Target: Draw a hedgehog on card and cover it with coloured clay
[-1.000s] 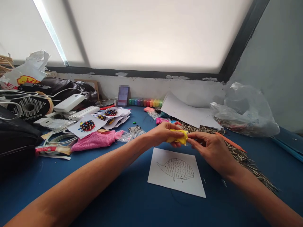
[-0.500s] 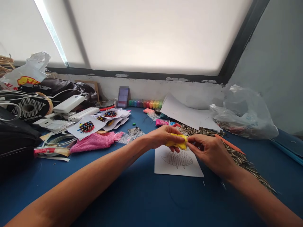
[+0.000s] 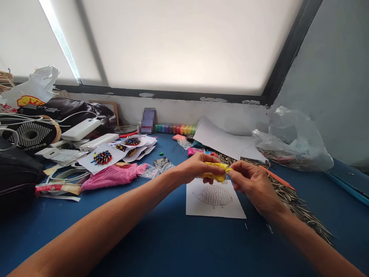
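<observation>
My two hands on a soft-looking yellow lump with clear film at its edge.
My left hand grips the lump between thumb and fingers, while my right hand pinches its right end; it is held up at the far edge of a square white paper sheet bearing a line-drawn, spiny, long-snouted animal. Right of that, striped black-and-white seeds spread over the blue tabletop, an orange flat strip lying among them. Further left sits a fuzzy pink cloth, touching white cards with colourful spiky figures.
</observation>
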`<state>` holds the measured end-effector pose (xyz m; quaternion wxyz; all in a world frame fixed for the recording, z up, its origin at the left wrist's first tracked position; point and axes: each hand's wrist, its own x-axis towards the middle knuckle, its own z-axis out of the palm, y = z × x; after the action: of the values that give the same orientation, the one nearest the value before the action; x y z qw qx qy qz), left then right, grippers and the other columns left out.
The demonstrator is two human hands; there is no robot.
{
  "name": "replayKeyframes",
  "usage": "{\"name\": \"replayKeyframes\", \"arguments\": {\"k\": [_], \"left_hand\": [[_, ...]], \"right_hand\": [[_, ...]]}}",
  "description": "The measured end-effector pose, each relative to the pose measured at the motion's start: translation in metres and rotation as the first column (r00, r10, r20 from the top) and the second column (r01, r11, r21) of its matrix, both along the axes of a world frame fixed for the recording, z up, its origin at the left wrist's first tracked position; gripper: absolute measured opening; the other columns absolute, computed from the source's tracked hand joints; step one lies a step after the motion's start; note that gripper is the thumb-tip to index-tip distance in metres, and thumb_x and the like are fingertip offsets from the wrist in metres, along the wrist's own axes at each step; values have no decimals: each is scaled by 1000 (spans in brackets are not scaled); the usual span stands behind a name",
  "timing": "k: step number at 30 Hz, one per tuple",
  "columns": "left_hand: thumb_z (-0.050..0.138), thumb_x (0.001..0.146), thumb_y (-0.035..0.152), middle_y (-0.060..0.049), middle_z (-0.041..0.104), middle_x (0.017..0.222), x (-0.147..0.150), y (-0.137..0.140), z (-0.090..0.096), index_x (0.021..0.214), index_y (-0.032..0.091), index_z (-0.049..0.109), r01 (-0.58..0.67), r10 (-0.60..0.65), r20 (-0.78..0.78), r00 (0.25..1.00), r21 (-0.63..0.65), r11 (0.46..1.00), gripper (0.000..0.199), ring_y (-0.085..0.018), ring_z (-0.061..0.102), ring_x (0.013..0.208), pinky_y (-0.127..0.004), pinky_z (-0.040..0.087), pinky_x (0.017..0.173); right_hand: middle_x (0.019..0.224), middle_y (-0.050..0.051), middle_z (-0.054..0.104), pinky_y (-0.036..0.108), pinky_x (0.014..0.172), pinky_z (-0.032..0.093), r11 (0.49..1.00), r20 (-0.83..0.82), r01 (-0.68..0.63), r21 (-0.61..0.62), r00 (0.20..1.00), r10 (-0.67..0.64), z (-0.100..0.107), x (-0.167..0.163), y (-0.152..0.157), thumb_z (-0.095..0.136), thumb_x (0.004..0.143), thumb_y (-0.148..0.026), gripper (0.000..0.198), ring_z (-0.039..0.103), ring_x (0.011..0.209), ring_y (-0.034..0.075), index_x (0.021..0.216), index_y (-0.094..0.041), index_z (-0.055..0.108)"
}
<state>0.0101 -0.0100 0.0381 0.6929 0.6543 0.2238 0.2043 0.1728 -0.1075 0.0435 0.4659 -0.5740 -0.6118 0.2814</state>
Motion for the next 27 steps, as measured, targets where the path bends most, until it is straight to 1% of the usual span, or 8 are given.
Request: {"name": "replayKeyframes", "arguments": {"k": [5,10,12,14,16,21,24,27], "left_hand": [[81,71,37,-5,67,76,-3,4,2,98,8,67,-28,29,-14,999,34,999,41,-9,60,53,-22,39,48],[79,73,37,-9,70,88,-3,7,1,106,10,67,30,-30,38,999,-2,1000,44,-14,66,67,-24,41,56],[78,75,37,-8,70,87,-2,7,3,102,11,69,-12,13,41,999,-28,1000,38,-12,64,70,-24,42,60],[78,76,34,-6,69,84,-1,6,5,93,12,71,-85,87,30,996,-47,995,28,-10,62,70,-23,42,63],[78,76,29,-5,69,82,-1,5,8,88,12,73,-143,145,28,989,-65,988,22,-10,61,70,-24,43,66],[81,72,27,-4,68,79,-1,4,9,84,13,72,-182,184,29,982,-76,980,20,-11,60,72,-26,41,68],[83,69,30,-3,67,79,-1,4,7,83,14,70,-173,175,37,984,-58,983,25,-12,60,73,-25,39,66],[82,69,30,-3,65,79,0,4,4,83,14,68,-142,143,43,989,-26,990,26,-12,59,73,-25,39,65]], "right_hand": [[54,-8,42,24,43,32,993,-277,-59,-99,960,30,13,1,1,61,72,-46,26,37,44,8,74,-23,49],[76,0,61,23,46,39,996,-350,10,-85,936,-40,18,4,1,65,70,-39,24,49,51,9,84,-22,57],[76,1,62,23,47,42,997,-325,41,-72,944,-62,16,5,1,63,69,-30,15,52,53,9,80,-21,59],[66,-1,58,22,46,41,996,-283,58,-61,956,-73,15,5,0,58,70,-24,4,50,50,9,68,-21,56],[56,-2,51,22,42,39,996,-233,58,-61,970,-71,13,5,-1,54,72,-22,11,45,46,9,61,-21,53],[53,-4,47,26,41,40,995,-82,80,-52,993,-84,14,5,0,58,82,-38,20,45,42,11,71,-21,57],[54,-4,51,26,43,38,994,9,109,-31,994,-108,14,4,-1,67,78,-49,30,47,44,12,79,-20,61],[54,-3,52,25,40,32,994,78,110,-12,991,-109,14,2,-3,68,76,-57,39,43,44,12,83,-19,66]]}}
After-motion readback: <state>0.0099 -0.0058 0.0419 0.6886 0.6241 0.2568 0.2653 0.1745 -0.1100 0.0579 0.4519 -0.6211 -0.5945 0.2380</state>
